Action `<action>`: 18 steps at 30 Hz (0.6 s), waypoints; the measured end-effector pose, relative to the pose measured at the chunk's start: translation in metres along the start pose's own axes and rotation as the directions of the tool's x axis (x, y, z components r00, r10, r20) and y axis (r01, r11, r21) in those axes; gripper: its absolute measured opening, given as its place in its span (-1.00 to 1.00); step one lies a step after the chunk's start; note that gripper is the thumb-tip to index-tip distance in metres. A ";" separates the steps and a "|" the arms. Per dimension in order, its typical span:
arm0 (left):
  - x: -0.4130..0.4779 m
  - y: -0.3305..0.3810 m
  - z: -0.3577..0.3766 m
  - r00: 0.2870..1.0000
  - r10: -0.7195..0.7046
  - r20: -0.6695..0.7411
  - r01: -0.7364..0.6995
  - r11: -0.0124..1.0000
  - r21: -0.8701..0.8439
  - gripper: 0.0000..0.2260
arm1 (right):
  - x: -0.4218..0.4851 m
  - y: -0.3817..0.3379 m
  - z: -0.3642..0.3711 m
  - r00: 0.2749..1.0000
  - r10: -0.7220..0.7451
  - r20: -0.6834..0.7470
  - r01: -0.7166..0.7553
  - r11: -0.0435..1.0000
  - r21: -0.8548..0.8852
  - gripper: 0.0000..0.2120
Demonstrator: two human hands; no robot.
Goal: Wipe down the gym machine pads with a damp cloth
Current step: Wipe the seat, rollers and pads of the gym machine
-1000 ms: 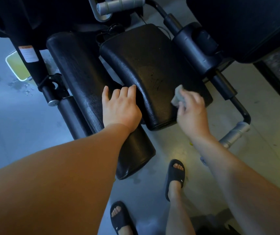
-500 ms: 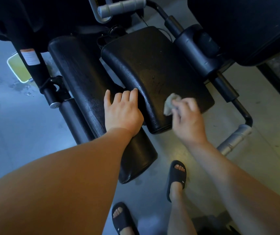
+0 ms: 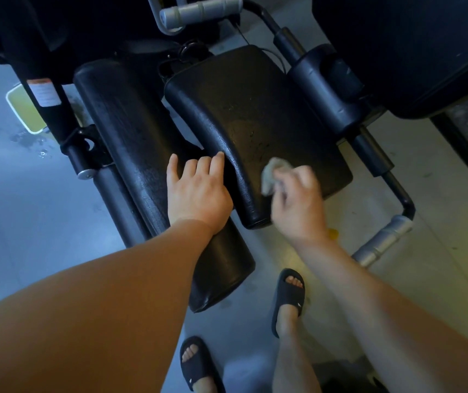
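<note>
On the wide pad (image 3: pixel 255 109), right hand (image 3: pixel 298 205) grips the cloth (image 3: pixel 272 172); left hand (image 3: pixel 196 194) lies flat on long pad (image 3: pixel 130 131)

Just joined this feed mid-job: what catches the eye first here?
The right hand holds a small pale cloth against the near end of the wide black pad at centre. The left hand rests on the long narrow pad beside it. Black sandals stand on the floor below.
</note>
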State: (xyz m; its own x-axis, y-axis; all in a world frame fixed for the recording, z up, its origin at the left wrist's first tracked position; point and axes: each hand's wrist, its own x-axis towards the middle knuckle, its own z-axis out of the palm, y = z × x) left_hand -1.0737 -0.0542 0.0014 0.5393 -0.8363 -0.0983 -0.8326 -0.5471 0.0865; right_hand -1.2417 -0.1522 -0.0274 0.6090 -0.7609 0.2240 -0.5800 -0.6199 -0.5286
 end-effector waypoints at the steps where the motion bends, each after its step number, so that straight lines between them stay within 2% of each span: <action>1: 0.000 0.000 0.000 1.000 -0.002 0.000 0.002 1.000 0.002 -0.45 | -0.004 -0.006 0.000 0.992 -0.111 0.059 0.109 0.993 0.046 -0.78; 3: 0.000 -0.001 0.000 1.000 -0.006 0.002 0.006 1.000 -0.003 -0.47 | 0.003 0.007 -0.002 0.961 -0.235 0.147 0.226 0.971 0.071 -0.77; 4: 0.000 0.000 0.001 1.000 -0.005 0.002 0.005 1.000 -0.005 -0.47 | 0.009 0.021 -0.005 0.966 -0.214 0.144 0.213 0.977 0.024 -0.77; 5: 0.001 0.000 0.001 1.000 -0.005 0.000 0.005 1.000 -0.007 -0.48 | 0.016 0.038 -0.008 0.983 -0.151 0.101 0.156 0.987 -0.046 -0.77; 7: 0.001 0.000 0.001 1.000 -0.010 -0.009 0.010 1.000 -0.005 -0.49 | 0.034 0.071 -0.017 0.997 0.081 -0.010 -0.081 0.987 -0.135 -0.76; 9: 0.001 -0.001 0.002 1.000 -0.015 -0.013 0.015 1.000 0.005 -0.49 | 0.052 0.080 -0.021 0.942 0.334 -0.027 -0.333 0.925 -0.182 -0.75; 11: 0.002 -0.001 0.002 1.000 -0.023 0.000 0.023 1.000 0.003 -0.49 | 0.060 0.063 -0.017 0.918 0.397 0.004 -0.387 0.897 -0.211 -0.76; 13: 0.002 0.000 0.002 1.000 -0.025 -0.001 0.025 1.000 0.004 -0.49 | 0.054 0.035 -0.012 0.968 0.251 0.021 -0.246 0.959 -0.137 -0.77; 15: 0.002 0.000 0.002 1.000 -0.027 -0.002 0.027 1.000 0.008 -0.49 | 0.041 0.013 -0.007 0.991 0.034 0.127 -0.031 0.999 -0.028 -0.77; 18: 0.003 0.000 0.002 0.999 -0.038 -0.005 0.038 0.999 0.007 -0.50 | 0.042 0.008 -0.008 0.937 -0.238 0.254 0.212 0.969 0.128 -0.77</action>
State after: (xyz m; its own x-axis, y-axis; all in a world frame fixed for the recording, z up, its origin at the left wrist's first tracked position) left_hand -1.0727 -0.0568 -0.0011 0.5715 -0.8149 -0.0963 -0.8121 -0.5785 0.0761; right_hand -1.2249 -0.1901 -0.0157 0.8466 -0.5168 0.1277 -0.3641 -0.7372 -0.5692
